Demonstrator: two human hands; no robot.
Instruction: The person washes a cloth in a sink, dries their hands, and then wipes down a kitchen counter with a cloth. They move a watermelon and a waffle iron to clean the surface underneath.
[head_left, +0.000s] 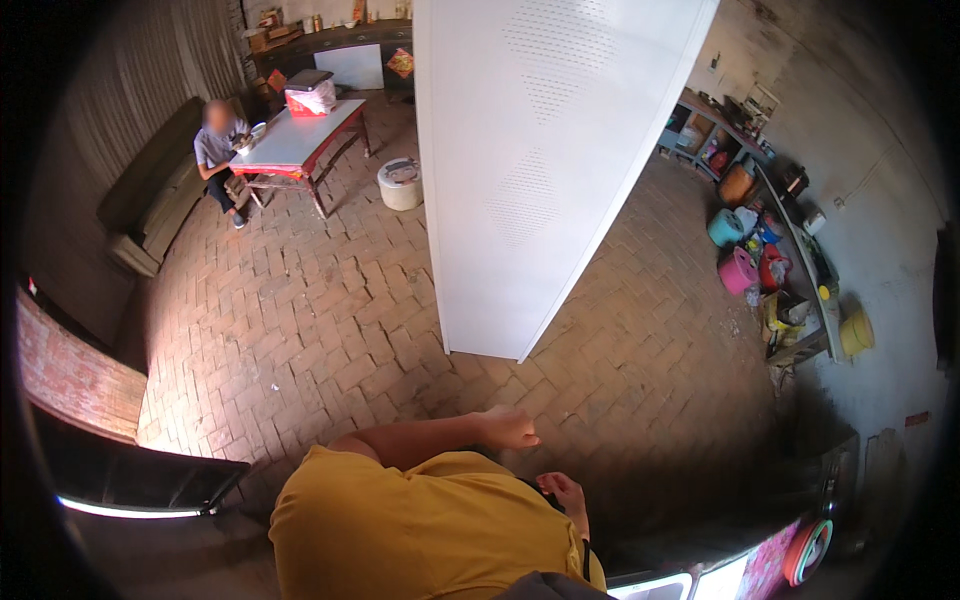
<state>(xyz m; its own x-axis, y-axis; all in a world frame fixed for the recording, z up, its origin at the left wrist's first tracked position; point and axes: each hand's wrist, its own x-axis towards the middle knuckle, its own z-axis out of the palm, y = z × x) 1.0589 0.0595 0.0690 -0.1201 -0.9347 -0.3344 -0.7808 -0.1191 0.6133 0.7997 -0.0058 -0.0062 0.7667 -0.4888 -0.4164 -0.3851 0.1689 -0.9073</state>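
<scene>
My left forearm crosses in front of the yellow shirt (420, 517), and my left hand (514, 427) is curled into a loose fist. I see nothing sticking out of it, though its palm side is hidden. Lower and to the right, my right hand (566, 495) is held near the body with bent fingers. Something black shows beside those fingers; whether they grip it is unclear. Ahead of both hands, and apart from them, a tall white partition panel (525, 285) with slotted diamond patterns stands on the brick floor (360, 315).
At far left a person (217, 142) sits on a sofa (161, 217) by a low table (307, 135). A round stool (400, 184) stands near the panel. Buckets, including a pink one (739, 270), crowd the right-hand bench (799, 247). A dark-edged door (142, 480) is lower left.
</scene>
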